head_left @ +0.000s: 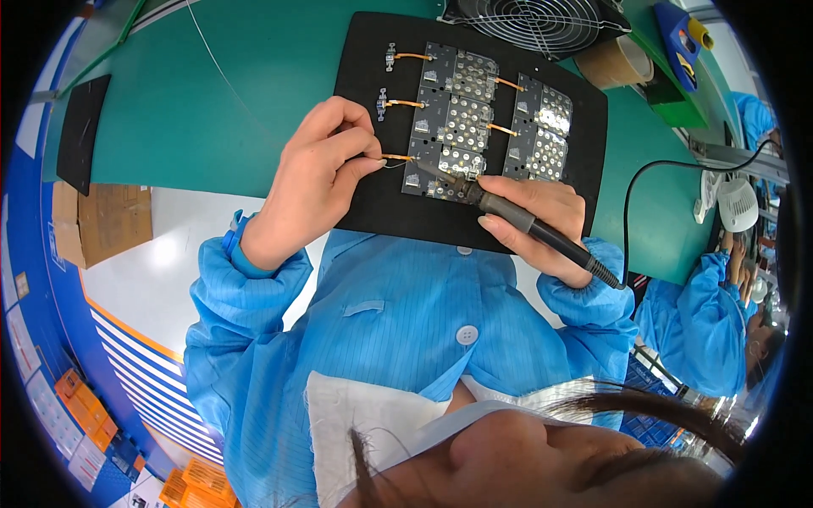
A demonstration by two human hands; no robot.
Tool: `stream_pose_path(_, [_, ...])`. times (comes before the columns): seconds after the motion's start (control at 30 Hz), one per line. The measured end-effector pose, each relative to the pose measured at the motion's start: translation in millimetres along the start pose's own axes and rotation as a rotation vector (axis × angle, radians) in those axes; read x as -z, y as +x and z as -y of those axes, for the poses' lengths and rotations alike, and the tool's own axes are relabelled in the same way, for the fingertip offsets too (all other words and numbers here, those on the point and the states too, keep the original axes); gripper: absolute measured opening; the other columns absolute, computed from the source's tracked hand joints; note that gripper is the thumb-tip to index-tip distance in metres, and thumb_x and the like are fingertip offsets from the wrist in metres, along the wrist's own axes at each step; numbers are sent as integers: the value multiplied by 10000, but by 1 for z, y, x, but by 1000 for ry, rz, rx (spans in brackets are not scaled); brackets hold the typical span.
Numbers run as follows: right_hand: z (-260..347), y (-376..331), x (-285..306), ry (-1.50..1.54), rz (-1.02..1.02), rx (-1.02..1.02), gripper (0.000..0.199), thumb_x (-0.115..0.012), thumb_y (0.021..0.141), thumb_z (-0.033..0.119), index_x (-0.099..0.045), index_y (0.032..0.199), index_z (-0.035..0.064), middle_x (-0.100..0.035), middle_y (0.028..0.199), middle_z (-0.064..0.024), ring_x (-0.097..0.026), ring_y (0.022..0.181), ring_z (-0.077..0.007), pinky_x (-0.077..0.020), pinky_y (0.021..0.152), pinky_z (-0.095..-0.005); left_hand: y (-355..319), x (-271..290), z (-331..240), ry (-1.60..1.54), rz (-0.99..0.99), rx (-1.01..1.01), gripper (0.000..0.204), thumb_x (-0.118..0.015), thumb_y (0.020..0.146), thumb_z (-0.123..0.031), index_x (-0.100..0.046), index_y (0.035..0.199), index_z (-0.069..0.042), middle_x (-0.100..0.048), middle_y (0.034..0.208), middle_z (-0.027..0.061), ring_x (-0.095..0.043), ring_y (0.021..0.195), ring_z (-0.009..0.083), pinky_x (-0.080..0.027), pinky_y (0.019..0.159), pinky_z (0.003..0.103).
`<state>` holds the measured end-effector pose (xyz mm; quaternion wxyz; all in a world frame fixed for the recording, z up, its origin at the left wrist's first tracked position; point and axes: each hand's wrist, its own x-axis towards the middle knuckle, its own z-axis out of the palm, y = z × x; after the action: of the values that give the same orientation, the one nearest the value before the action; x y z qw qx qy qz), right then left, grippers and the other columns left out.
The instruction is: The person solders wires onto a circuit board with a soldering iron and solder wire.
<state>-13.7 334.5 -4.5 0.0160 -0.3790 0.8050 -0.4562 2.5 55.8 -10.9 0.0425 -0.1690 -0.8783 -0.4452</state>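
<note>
On the left, a cardboard box (106,222) sits at eight o'clock of the green tabletop (212,127). The left hand (320,173) lies toward eight o'clock of the black mat (584,127), its wrist low and its knuckles raised, the fingers aimed at about two o'clock; thumb and fingertips are pinched narrow on a short orange lead (397,157). That lead runs nearly level, nine to three o'clock, its far end at the nine-o'clock edge of the lowest circuit board (464,161) in the left column. Two connectors (385,89) on orange leads lie toward ten o'clock on the mat. The left column's long axis runs about twelve to six; the shorter right column of boards (546,118) stands beside it, near parallel. The soldering iron (542,230) slants across the lowest board, tip toward ten o'clock near the lead's end, cord end toward four; whether the tip touches, I cannot tell. The right hand (550,206) holds its handle, thumb below, fingers above, wrist toward four o'clock.
</note>
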Motion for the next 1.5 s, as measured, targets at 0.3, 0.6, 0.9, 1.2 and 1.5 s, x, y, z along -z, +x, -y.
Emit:
stream_pose_path(0.3, [0, 1, 2, -24, -1, 30, 373, -761, 800, 177, -668, 1085, -45, -696, 748, -139, -695, 628, -227, -535, 562, -282, 8, -10, -1, 21, -12, -44, 112, -672, 747, 81, -603, 814, 24, -516, 955, 90, -539, 837, 228, -449, 685, 325])
stream_pose_path(0.6, [1, 2, 3, -33, 6, 49, 361, -754, 799, 166, -664, 1073, -53, -670, 701, -133, -670, 580, -221, -508, 523, -284, 10, -18, -2, 50, -15, -86, 117, -672, 751, 88, -607, 829, 30, -520, 974, 89, -545, 810, 209, -452, 673, 306])
stream_pose_path(0.9, [-1, 2, 1, -31, -7, 73, 354, -752, 800, 161, -666, 1066, -57, -661, 679, -123, -659, 556, -213, -493, 504, -279, 5, -23, 4, -82, -57, -11, 141, -623, 802, 86, -537, 878, 5, -499, 948, 119, -557, 786, 289, -462, 670, 365])
stream_pose_path(1.2, [-1, 2, 1, -31, -3, 87, 350, -752, 797, 155, -667, 1060, -60, -667, 681, -129, -667, 560, -214, -499, 501, -275, 5, -22, 5, -70, 19, 49, 190, -688, 764, 66, -592, 920, 16, -477, 957, 104, -547, 751, 239, -456, 655, 341])
stream_pose_path(1.5, [-1, 2, 1, -38, -2, 80, 354, -755, 800, 162, -666, 1060, -61, -672, 687, -131, -670, 564, -217, -501, 503, -277, 5, -28, 10, -113, -27, 43, 114, -690, 764, 62, -630, 856, 29, -485, 947, 93, -539, 707, 203, -456, 637, 333])
